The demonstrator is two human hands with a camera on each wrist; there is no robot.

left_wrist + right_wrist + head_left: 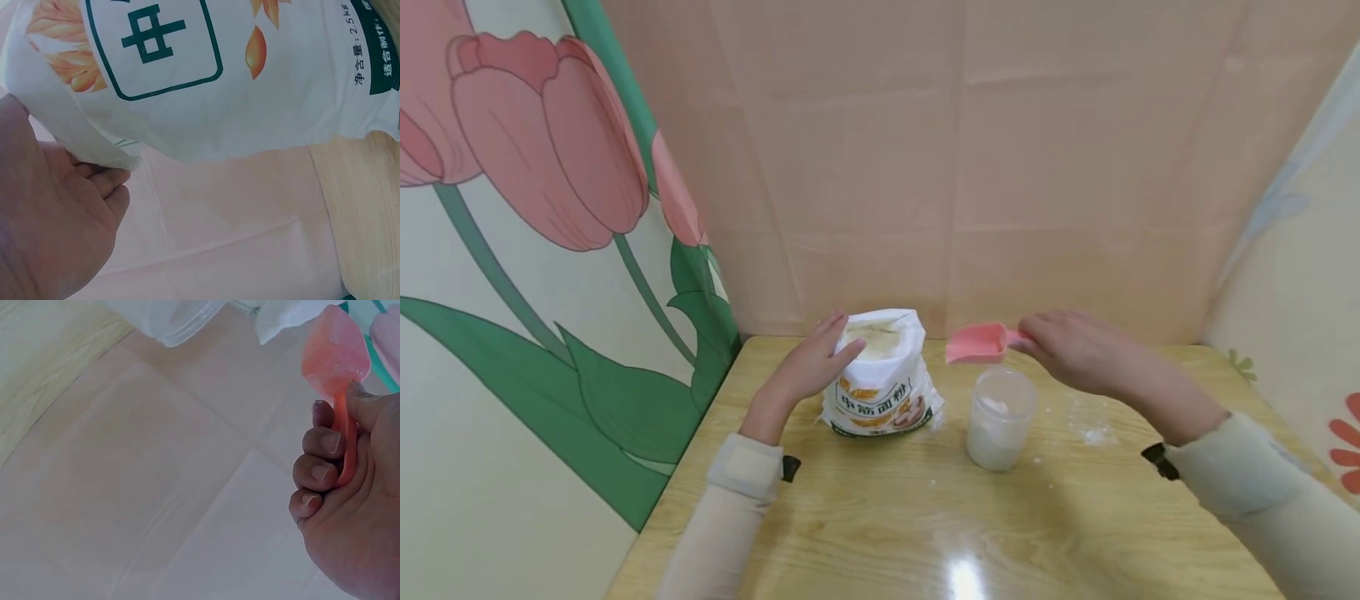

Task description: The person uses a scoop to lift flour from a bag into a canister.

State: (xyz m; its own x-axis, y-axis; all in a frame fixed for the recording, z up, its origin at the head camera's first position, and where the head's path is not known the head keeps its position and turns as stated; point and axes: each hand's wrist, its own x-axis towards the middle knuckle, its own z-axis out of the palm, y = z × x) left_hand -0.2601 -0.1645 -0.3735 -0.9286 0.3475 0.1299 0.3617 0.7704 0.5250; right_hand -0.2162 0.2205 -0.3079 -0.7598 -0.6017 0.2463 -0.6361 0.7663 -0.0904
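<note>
A white flour bag [880, 408] stands upright on the table, its top open and pale flour inside. My left hand [808, 362] grips the left side of the bag's rim, thumb at the front. In the left wrist view, the fingers [109, 184] curl against the bag's edge. My right hand [356, 487] has its fingers wrapped round the handle of a pink scoop [976, 343]. The scoop is held in the air above and slightly left of a clear canister [1000, 425], which is partly filled with white flour. White dust clings to the scoop [337, 353].
To the right of the canister lies a clear, see-through item [1088, 417], perhaps a lid, with white powder by it. Powder specks dot the wooden table [880, 525]. A pinkish cloth backdrop [955, 167] hangs behind, and a tulip-patterned wall [550, 167] borders the left.
</note>
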